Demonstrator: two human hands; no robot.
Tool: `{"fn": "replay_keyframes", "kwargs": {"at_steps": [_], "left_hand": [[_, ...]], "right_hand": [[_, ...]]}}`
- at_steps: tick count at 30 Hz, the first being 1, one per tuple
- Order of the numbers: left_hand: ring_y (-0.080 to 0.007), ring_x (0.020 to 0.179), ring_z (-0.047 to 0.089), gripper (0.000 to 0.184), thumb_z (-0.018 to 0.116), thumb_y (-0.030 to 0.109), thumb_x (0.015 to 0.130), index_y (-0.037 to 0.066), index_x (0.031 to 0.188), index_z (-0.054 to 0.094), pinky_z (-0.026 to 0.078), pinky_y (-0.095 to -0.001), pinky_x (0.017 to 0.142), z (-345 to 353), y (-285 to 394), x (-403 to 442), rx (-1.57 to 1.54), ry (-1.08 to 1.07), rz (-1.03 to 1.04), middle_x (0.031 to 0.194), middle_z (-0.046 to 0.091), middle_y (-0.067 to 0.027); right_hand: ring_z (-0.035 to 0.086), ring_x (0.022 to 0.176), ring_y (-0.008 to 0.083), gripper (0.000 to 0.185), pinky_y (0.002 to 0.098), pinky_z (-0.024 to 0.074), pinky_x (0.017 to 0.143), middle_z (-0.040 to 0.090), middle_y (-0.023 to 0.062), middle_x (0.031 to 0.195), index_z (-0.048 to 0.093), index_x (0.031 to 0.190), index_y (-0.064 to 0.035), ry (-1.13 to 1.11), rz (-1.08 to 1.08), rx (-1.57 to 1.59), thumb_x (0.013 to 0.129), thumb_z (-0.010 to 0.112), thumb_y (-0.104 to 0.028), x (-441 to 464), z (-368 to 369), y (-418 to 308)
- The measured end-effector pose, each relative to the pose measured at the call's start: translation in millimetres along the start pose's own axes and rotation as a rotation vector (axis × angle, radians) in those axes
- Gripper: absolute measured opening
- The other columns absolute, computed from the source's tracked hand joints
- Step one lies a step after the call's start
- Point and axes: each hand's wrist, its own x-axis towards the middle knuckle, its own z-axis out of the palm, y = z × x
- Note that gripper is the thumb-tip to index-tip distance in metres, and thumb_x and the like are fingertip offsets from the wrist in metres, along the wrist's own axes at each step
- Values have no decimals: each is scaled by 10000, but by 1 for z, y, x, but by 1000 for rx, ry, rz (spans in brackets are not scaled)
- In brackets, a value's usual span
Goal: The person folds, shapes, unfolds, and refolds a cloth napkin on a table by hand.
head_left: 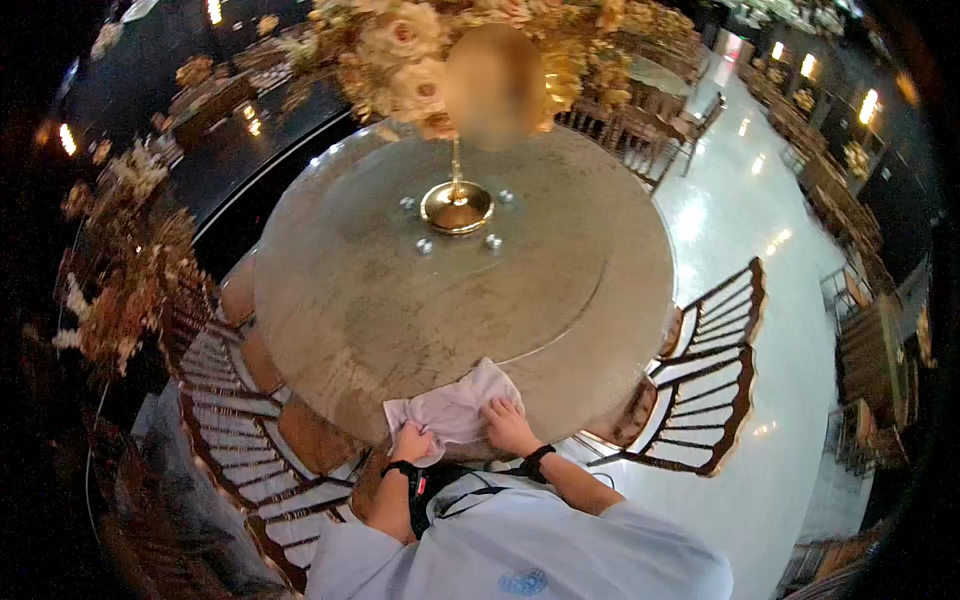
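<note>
A pale pink cloth point(460, 403) lies partly bunched on the near edge of the round table point(400, 300). My left hand point(411, 441) is closed on the cloth's left lower part. My right hand point(508, 426) rests on its right side, fingers bent over the fabric and pressed against it. Farther back on the tabletop stands a gold centrepiece base point(457, 207), with several small clear glass pieces around it. A large arrangement of cream and peach flowers point(405, 60) rises above the base.
Wooden spindle-back chairs stand close to the table at left point(235, 440) and right point(705, 410). Dried flowers point(135, 260) reach in at the left. More tables and chairs line the shiny pale floor point(740, 300) at the right.
</note>
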Motion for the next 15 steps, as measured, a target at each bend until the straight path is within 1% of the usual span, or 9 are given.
{"fn": "replay_keyframes", "kwargs": {"at_steps": [1,2,3,4,5,6,7,9,15], "left_hand": [[-206,523,641,305,622,166,792,-22,975,468,521,-341,467,0,4,-3,35,-16,-7,627,621,-139],[-244,551,653,310,633,212,784,4,960,487,534,-362,549,3,1,-3,77,38,32,637,633,-148],[-244,551,653,310,633,212,784,4,960,487,534,-362,549,5,0,-4,68,57,23,637,633,-148],[-292,639,651,338,625,265,775,19,967,497,516,-398,614,7,-1,-6,195,120,77,691,644,-159],[-340,728,649,369,617,318,767,34,975,507,499,-434,679,9,-1,-9,327,178,129,745,655,-171],[-380,812,620,389,607,363,763,71,1001,508,470,-469,736,9,1,-13,309,155,77,821,656,-175],[-380,812,620,389,607,363,763,71,1001,508,470,-469,736,11,0,-15,312,163,67,821,656,-175],[-389,818,618,393,602,347,769,69,1028,499,470,-466,727,15,0,-17,371,211,117,851,649,-190],[-399,830,610,422,606,359,769,75,1062,498,467,-473,727,13,-7,-16,341,183,147,875,639,-210]], "right_hand": [[345,1257,388,527,564,308,975,377,212,1362,481,1242,-118,-13,-25,4,741,585,-243,-3,1,-4],[326,1266,415,572,612,276,961,356,246,1369,455,1290,-142,2,-42,-43,757,595,-300,-6,0,-7],[306,1275,442,620,661,244,947,335,279,1376,429,1338,-167,19,-57,-90,774,604,-357,-6,-2,-11],[306,1275,442,620,661,244,947,335,279,1376,429,1338,-167,14,-76,-85,774,604,-357,-6,-5,-14],[255,1296,462,644,682,213,948,287,301,1393,416,1353,-224,-17,-52,-75,769,604,-419,-4,-8,-17],[204,1317,482,667,703,183,949,238,322,1410,403,1369,-280,-50,-25,-64,764,603,-480,-4,-12,-22],[204,1317,482,667,703,183,949,238,322,1410,403,1369,-280,-53,-33,-56,764,603,-480,-4,-16,-27],[152,1342,476,644,707,144,970,212,322,1423,408,1359,-351,-143,2,-94,762,594,-505,-1,-24,-33],[107,1342,502,605,735,160,934,180,335,1426,424,1344,-331,-160,-39,-133,783,555,-514,8,-18,-25]]}}
